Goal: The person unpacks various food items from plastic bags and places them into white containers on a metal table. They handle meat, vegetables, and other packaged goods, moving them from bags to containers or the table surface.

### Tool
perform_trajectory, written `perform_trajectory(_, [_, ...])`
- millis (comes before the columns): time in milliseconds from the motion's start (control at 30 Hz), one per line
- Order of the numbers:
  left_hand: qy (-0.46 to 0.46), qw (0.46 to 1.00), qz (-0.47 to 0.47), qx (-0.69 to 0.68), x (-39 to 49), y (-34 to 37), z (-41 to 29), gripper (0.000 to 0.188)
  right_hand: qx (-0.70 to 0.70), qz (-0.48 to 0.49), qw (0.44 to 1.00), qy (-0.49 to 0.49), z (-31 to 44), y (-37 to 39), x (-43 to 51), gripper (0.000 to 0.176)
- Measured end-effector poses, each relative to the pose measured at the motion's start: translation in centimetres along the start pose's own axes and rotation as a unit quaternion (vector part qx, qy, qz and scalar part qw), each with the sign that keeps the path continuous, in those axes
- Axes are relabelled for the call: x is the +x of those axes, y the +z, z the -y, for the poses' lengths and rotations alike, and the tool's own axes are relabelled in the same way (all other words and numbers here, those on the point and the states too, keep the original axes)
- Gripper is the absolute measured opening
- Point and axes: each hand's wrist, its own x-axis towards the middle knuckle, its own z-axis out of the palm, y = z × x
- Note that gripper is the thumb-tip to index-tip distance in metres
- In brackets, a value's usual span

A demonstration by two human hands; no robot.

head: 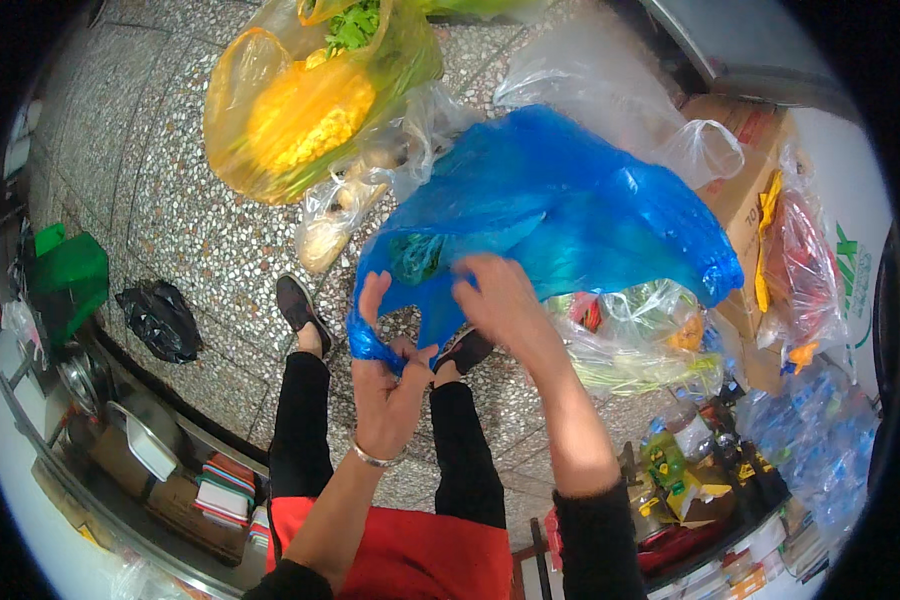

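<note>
A large blue plastic bag (540, 195) spreads out before me, with something dark green and bagged inside near its left end. My left hand (390, 375) wears a bangle at the wrist and grips the edge of the blue bag, its handle looped around the fingers. My right hand (495, 296), slightly blurred, is at the bag's opening with curled fingers; whether it holds anything cannot be made out. Beyond lies a yellow translucent bag (315, 112) with yellow contents and leafy greens. A clear bag (337, 217) with pale items lies beside it.
Clear bags of vegetables (637, 345) lie under the blue bag's right side. A cardboard box (742, 217) and a bag with red contents (802, 262) are at the right. A black plastic bag (161, 319) lies on the floor at left, near a green bin (75, 277). Shelves flank me.
</note>
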Motion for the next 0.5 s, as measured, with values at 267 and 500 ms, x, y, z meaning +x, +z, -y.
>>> perform_trajectory(267, [0.018,0.996,0.075,0.039,1.6,-1.0,-0.2,0.082,-0.177,-0.073,0.981,-0.012,-7.6,15.1,15.0,0.042])
perform_trajectory(500, [-0.006,0.998,0.06,0.016,2.6,-1.8,-0.5,0.071,0.097,-0.128,0.985,0.054,-9.8,11.5,8.9,0.035])
